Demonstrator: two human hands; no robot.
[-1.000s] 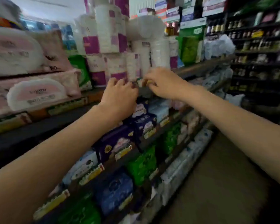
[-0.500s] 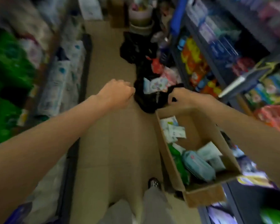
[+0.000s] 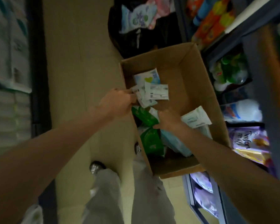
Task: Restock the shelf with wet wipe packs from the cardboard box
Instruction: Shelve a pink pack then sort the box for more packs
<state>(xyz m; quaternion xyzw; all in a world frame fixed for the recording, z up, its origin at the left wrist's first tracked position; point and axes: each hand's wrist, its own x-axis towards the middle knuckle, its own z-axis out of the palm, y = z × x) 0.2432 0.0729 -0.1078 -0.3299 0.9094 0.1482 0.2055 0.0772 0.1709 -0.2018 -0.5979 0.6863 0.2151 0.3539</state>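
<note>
Having left the shelf, both hands are now reaching into the box (image 3: 200, 73): left hand (image 3: 118, 102) is pinching white packs (image 3: 152, 94), right hand (image 3: 168, 119) is curling around another, beginning the next restock.

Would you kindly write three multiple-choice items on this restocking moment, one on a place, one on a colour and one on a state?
1. Where does the cardboard box stand?
A. On a shelf
B. On the aisle floor, beside the person's legs
C. On a trolley

2. What colour are the packs along the box's left wall, under the hands?
A. Green
B. Red
C. Black

3. What is the left hand doing?
A. Hanging idle by the leg
B. Pressing flat on the floor
C. Gripping small white packs in the box

Answers: 1 B, as tan floor lies around the box and the trouser legs are next to it. 2 A, as their wrappers are plainly bright green. 3 C, as its fingers curl at the edge of the white packs, while the right hand reaches in nearby.
</note>
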